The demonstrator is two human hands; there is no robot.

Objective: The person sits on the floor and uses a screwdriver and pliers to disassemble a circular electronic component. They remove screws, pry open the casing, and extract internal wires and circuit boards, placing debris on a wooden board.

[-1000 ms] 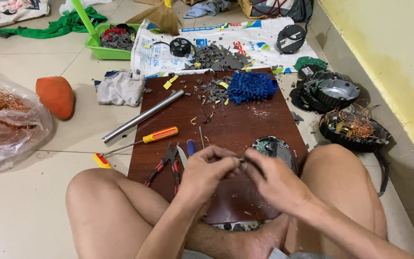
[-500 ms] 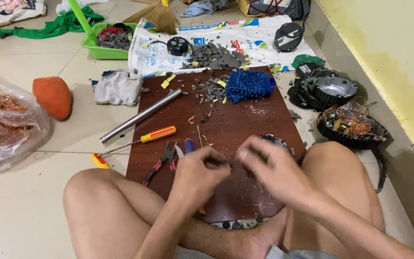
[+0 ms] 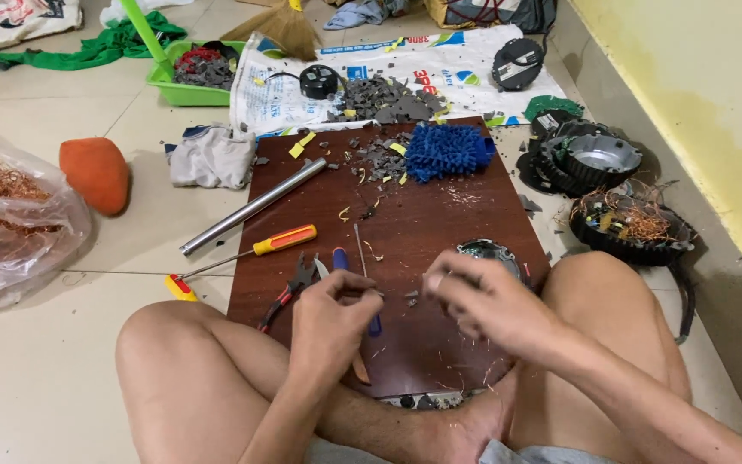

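Head view first, from the left: a clear plastic bag of tangled copper wire (image 3: 6, 219) is seen on the tiled floor, with an orange rounded lump (image 3: 96, 174) beside it. Further right, a steel tube (image 3: 252, 207) and an orange-handled screwdriver (image 3: 250, 251) are laid across the edge of a dark brown wooden board (image 3: 439, 223). Red-handled pliers (image 3: 289, 290) are set near the left hand (image 3: 334, 325), which is clenched around a thin metal rod (image 3: 360, 253); a blue handle shows just under it. The right hand (image 3: 482, 301) is curled over something small, and what is grasped cannot be told. A round motor part (image 3: 488, 252) lies just behind it on the board. Judging by this, a small piece is being picked apart; fine, steady prying seems called for. Behind the board, a white printed sack (image 3: 405, 73) is spread flat, with a green plastic tray (image 3: 183, 86) at its left. At far right, a black motor shell with copper windings (image 3: 633, 225) is seen.
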